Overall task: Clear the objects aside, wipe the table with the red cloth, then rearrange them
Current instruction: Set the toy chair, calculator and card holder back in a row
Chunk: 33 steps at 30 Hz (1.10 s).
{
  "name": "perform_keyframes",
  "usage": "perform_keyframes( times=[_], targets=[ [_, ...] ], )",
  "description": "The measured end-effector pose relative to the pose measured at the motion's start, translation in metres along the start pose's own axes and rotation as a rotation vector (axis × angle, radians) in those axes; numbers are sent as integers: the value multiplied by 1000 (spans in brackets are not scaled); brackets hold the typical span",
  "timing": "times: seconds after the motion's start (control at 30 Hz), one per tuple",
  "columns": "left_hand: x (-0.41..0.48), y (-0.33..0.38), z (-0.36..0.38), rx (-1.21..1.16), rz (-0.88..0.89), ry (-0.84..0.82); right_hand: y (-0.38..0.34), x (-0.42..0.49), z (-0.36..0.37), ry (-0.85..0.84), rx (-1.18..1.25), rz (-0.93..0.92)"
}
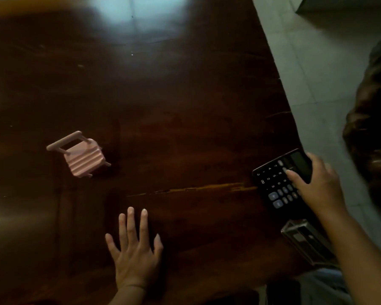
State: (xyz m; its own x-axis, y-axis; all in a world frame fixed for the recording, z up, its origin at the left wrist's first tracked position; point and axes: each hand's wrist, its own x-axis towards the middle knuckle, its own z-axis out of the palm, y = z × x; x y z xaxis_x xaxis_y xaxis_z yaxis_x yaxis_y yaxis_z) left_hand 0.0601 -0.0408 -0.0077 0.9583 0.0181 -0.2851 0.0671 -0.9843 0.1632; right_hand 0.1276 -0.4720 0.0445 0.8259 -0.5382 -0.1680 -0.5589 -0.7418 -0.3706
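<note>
A black calculator (pixel 273 183) lies at the right edge of the dark wooden table (pixel 174 106). My right hand (pixel 317 183) grips its far end, thumb on the keys and fingers curled round the edge by the display. A small pink toy suitcase (pixel 83 158) with its handle pulled out lies on its side at the left middle of the table. My left hand (pixel 136 249) rests flat on the table near the front edge, fingers spread, holding nothing. No red cloth is in view.
A clear, dark rectangular box (pixel 306 243) sits at the table's right front corner, partly under my right forearm. Beyond the table's right edge lie a pale tiled floor (pixel 312 73) and a dark bulky shape (pixel 374 128). A scratch runs along the wood by the calculator.
</note>
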Motion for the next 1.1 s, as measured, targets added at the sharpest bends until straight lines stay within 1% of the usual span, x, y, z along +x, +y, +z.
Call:
perform_keyframes(
  times=[0.13, 0.3, 0.43, 0.67, 0.77, 0.97, 1.1],
  targets=[
    [-1, 0, 2, -6, 14, 26, -7, 3, 10, -1, 39, 6],
    [0, -1, 4, 6, 19, 33, -45, 14, 21, -7, -34, -108],
    [1, -2, 4, 18, 22, 23, -105, 22, 41, -48, -65, -282],
    [1, 0, 0, 49, 10, 1, -234, 34, 86, -80, -78, -690],
    [2, -2, -1, 46, 11, 4, -276, 34, 103, -101, -106, -799],
    [1, -2, -1, 43, 31, -6, -319, 35, 127, -128, -112, -901],
    [1, -2, 0, 21, 29, 0, -327, 34, 136, -187, -142, -903]
  ],
)
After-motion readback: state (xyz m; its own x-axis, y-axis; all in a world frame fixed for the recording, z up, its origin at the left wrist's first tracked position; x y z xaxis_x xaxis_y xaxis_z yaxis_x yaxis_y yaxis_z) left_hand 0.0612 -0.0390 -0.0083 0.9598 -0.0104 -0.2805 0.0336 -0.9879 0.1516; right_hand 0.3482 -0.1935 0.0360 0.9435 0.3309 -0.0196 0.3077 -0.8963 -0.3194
